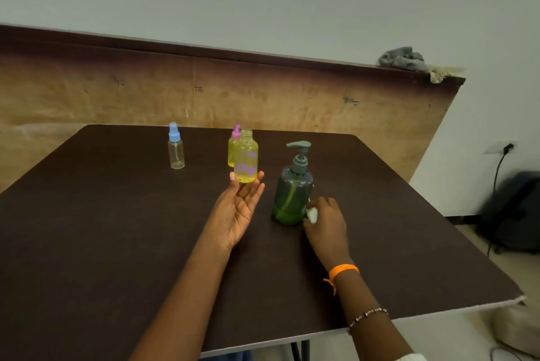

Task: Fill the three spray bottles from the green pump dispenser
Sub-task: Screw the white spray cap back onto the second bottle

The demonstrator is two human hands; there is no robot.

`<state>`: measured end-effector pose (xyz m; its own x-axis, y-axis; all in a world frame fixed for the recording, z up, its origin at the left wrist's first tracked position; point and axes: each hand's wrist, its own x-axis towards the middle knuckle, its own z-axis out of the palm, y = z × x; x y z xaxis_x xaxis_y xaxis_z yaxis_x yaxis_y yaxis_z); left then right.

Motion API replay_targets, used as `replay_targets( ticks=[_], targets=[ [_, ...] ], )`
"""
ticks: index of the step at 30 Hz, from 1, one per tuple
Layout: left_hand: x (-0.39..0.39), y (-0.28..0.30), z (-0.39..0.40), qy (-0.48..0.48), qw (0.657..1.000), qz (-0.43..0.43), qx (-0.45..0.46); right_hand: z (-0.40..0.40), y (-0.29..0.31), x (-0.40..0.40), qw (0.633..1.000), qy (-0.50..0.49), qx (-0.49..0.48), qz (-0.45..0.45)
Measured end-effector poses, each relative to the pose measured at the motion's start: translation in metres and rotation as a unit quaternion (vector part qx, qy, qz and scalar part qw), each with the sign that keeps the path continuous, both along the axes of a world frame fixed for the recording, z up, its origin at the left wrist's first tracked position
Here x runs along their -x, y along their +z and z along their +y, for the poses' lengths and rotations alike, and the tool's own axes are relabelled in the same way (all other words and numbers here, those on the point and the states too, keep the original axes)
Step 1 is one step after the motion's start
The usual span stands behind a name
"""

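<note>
Left hand: the left hand (239, 208) is palm up over the dark brown table (117, 229), fingers nearly straight and spread; its fingertips (260, 177) touch the base of the uncapped yellow-filled clear plastic bottle (245, 156), without wrapping round it
Uncapped bottle: upright, neck open, filled with yellow liquid nearly to the shoulder; whether it stands on the table or is borne by the fingertips cannot be told
Right hand: the right hand (326, 221) rests knuckles up on the table just right of the dark green translucent pump dispenser (293, 188), fingers curled round a small white object (312, 215) that touches the dispenser's lower side; what the object is cannot be told
Pump dispenser: upright near the table's middle, grey-green pump head on top, spout pointing left, green liquid low inside
Pink-capped bottle: a small clear spray bottle with a pink cap (233, 145) and yellow liquid stands just behind the uncapped one, partly hidden by it
Blue-capped bottle: a small clear spray bottle with a blue cap (176, 147) stands well to the left near the far edge, looking empty
Wrist: an orange band (342, 270) and a beaded bracelet (366, 315) on the right arm
Backdrop: a worn brown board (263, 91) stands against the wall, with a grey crumpled cloth (401, 59) on its top right corner
</note>
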<state>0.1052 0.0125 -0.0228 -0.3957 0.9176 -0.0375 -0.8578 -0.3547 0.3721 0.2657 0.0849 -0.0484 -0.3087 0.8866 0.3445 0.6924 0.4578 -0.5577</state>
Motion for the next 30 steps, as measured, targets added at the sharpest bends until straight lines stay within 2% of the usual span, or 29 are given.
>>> replay_targets(
  ticks=[3, 6, 11, 14, 18, 27, 30],
  targets=[
    [-0.001, 0.0, 0.002, 0.0, 1.0, 0.006, 0.004, 0.005, 0.006, -0.003, 0.998, -0.026, -0.009, 0.061],
    [0.0, 0.0, 0.002, 0.002, 1.0, 0.007, 0.006, 0.006, 0.026, -0.005, 0.983, -0.039, -0.026, 0.18],
    [0.0, 0.001, 0.002, 0.006, 1.0, 0.005, 0.019, -0.004, 0.07, -0.007, 0.922, -0.012, -0.069, 0.38],
    [-0.001, 0.002, 0.001, 0.009, 1.0, 0.011, 0.021, -0.013, 0.092, -0.003, 0.894, 0.051, -0.067, 0.441],
    [-0.001, 0.002, 0.001, 0.007, 1.0, 0.013, 0.022, -0.018, 0.111, 0.007, 0.889, 0.117, -0.085, 0.434],
    [0.001, 0.003, 0.0, 0.011, 1.0, 0.009, 0.021, -0.012, 0.124, 0.011, 0.92, 0.139, -0.151, 0.334],
    [0.0, 0.004, 0.0, 0.01, 1.0, 0.011, 0.021, -0.008, 0.129, 0.009, 0.928, 0.157, -0.144, 0.305]
  ],
)
